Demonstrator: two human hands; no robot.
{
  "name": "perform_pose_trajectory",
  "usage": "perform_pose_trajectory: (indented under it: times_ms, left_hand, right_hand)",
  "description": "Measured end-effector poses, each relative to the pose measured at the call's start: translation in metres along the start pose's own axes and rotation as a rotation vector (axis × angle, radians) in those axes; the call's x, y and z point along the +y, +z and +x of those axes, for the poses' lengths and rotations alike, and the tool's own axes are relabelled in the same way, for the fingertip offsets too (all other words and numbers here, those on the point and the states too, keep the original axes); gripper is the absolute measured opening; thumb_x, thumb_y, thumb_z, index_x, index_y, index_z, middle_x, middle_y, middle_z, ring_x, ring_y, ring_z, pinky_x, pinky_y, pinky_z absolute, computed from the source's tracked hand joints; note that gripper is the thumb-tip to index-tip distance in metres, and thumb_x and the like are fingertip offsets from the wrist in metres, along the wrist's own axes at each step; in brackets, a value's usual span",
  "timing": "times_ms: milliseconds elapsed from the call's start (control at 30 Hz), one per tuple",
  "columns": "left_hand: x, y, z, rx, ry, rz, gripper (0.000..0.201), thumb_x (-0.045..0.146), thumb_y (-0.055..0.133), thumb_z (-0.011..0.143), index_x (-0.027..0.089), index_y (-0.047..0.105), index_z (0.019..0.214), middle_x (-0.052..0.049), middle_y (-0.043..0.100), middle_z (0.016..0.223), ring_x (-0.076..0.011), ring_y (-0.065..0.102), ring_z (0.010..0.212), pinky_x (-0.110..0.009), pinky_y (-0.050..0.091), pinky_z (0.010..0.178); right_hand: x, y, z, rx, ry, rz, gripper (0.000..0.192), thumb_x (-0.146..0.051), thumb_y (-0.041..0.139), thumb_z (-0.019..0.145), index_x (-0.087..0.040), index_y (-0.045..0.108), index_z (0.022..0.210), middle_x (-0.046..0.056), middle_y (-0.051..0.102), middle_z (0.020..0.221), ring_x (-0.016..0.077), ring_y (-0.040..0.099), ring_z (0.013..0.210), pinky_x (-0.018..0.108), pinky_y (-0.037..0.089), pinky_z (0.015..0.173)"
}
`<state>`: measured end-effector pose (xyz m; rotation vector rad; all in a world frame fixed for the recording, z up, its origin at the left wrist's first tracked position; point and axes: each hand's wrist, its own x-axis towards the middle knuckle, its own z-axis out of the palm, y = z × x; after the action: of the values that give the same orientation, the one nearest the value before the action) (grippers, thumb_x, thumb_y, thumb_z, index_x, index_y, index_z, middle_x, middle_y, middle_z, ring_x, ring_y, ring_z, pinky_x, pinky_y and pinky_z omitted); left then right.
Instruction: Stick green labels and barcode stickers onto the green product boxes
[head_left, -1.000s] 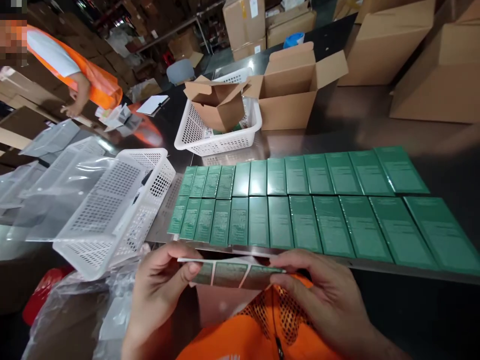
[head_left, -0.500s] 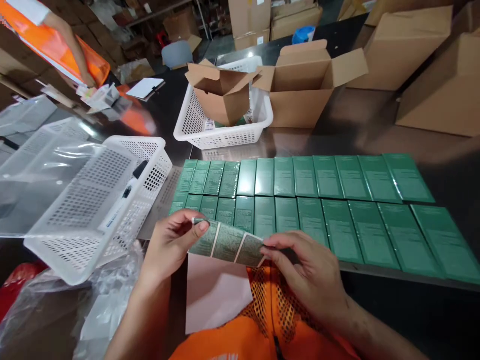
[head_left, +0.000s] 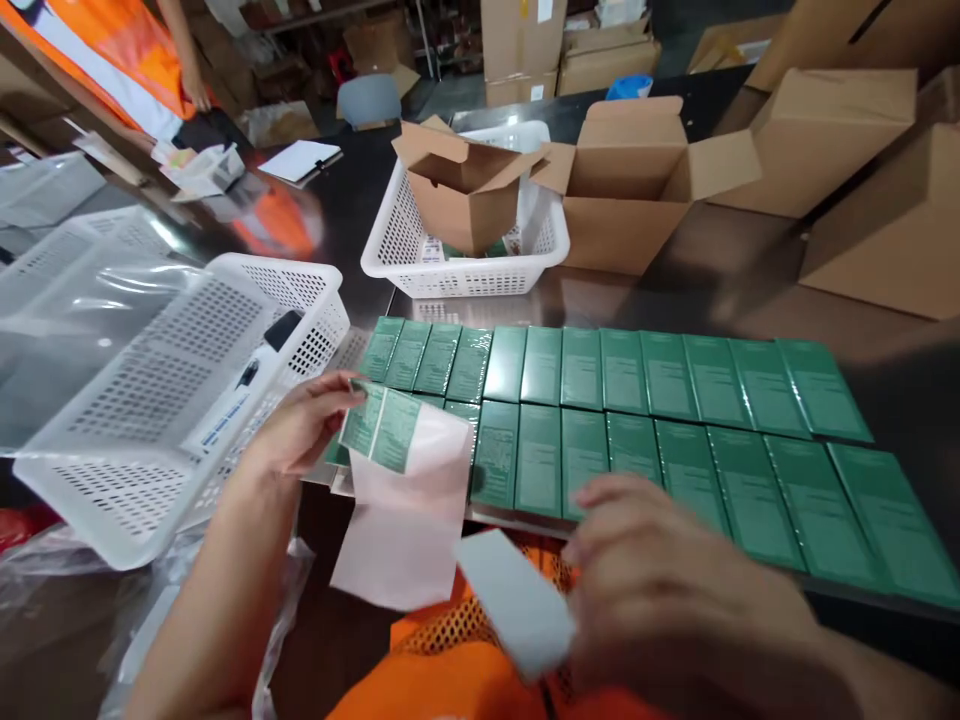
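My left hand (head_left: 319, 415) pinches the upper left corner of a label sheet (head_left: 394, 535). Two green labels (head_left: 379, 428) show on its top part, and the rest of the pale pink backing hangs bare. Blurred by motion, my right hand (head_left: 637, 570) holds a single peeled label (head_left: 517, 600), its whitish back turned up, over my orange vest. Two rows of green boxes (head_left: 540, 460), some glossy with wrap, lie side by side on the table just beyond my hands.
A white basket (head_left: 180, 430) with clear plastic over it stands left. Another white basket (head_left: 465, 280) holds a small open carton (head_left: 465, 195). An open cardboard box (head_left: 630, 220) sits beside it, with more cartons (head_left: 840, 140) at right. A person in an orange vest (head_left: 142, 50) stands far left.
My right hand has pulled a label off the sheet and moved right and toward me with it. My left hand has shifted left, and the backing now hangs open.
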<state>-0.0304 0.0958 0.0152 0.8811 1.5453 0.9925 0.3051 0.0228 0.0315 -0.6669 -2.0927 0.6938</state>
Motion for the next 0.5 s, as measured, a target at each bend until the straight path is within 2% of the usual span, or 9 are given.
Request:
perform_pose_trajectory:
  times_ms: [33,100,167,233,300,367,500]
  left_hand:
    - [0.003,0.001,0.004,-0.009,0.005,0.018,0.011,0.025,0.070,0.053,0.019,0.066,0.061,0.003,0.055,0.052,-0.0097,0.047,0.045,-0.021,0.037,0.043]
    - [0.007,0.011,0.011,-0.017,0.042,0.049,0.011,0.030,0.060,0.056,0.020,0.061,0.051,0.003,0.048,0.045,-0.0107,0.040,0.041,-0.024,0.031,0.040]
    - [0.008,0.031,0.012,-0.058,0.126,0.203,0.023,0.034,0.056,0.066,0.021,0.061,0.048,0.001,0.049,0.045,-0.0132,0.044,0.045,-0.027,0.035,0.045]
    - [0.007,0.054,0.011,-0.153,0.239,0.457,0.032,0.039,0.054,0.080,0.020,0.068,0.059,0.000,0.053,0.050,-0.0151,0.050,0.053,-0.028,0.039,0.054]
    - [0.004,0.073,0.010,-0.281,0.313,0.669,0.035,0.045,0.049,0.090,0.022,0.074,0.079,0.002,0.054,0.053,-0.0157,0.052,0.055,-0.028,0.037,0.056]
    - [0.002,0.087,0.013,-0.385,0.313,0.736,0.035,0.049,0.050,0.091,0.023,0.073,0.091,0.004,0.050,0.051,-0.0150,0.048,0.052,-0.028,0.033,0.054]
    - [-0.004,0.100,0.028,-0.432,0.277,0.683,0.032,0.048,0.052,0.090,0.022,0.061,0.074,0.005,0.044,0.053,-0.0131,0.041,0.053,-0.027,0.030,0.055]
  right_hand:
    - [0.010,-0.010,0.012,-0.028,0.007,0.077,0.022,-0.033,0.053,0.101,-0.029,0.070,0.088,-0.003,0.072,0.077,0.0148,0.068,0.076,0.033,0.055,0.085]
    - [0.040,-0.024,0.036,0.051,0.246,0.102,0.009,-0.032,0.068,0.091,-0.027,0.071,0.085,-0.001,0.072,0.079,0.0160,0.067,0.074,0.030,0.054,0.068]
    - [0.076,-0.030,0.058,0.064,0.492,0.209,0.017,-0.042,0.075,0.081,-0.025,0.072,0.082,0.001,0.072,0.078,0.0182,0.066,0.071,0.031,0.053,0.065]
    - [0.109,-0.030,0.074,0.045,0.630,0.280,0.023,-0.045,0.078,0.074,-0.023,0.073,0.080,0.002,0.071,0.077,0.0185,0.064,0.070,0.033,0.052,0.064]
    - [0.133,-0.026,0.085,-0.005,0.694,0.336,0.024,-0.044,0.079,0.071,-0.022,0.072,0.078,0.002,0.070,0.075,0.0175,0.062,0.068,0.033,0.051,0.064]
    - [0.147,-0.021,0.092,-0.062,0.725,0.398,0.023,-0.042,0.079,0.069,-0.022,0.072,0.078,0.001,0.068,0.072,0.0160,0.059,0.066,0.032,0.050,0.064]
    - [0.162,-0.012,0.103,-0.120,0.731,0.474,0.025,-0.042,0.079,0.068,-0.020,0.071,0.078,0.000,0.065,0.071,0.0131,0.054,0.062,0.030,0.045,0.061]
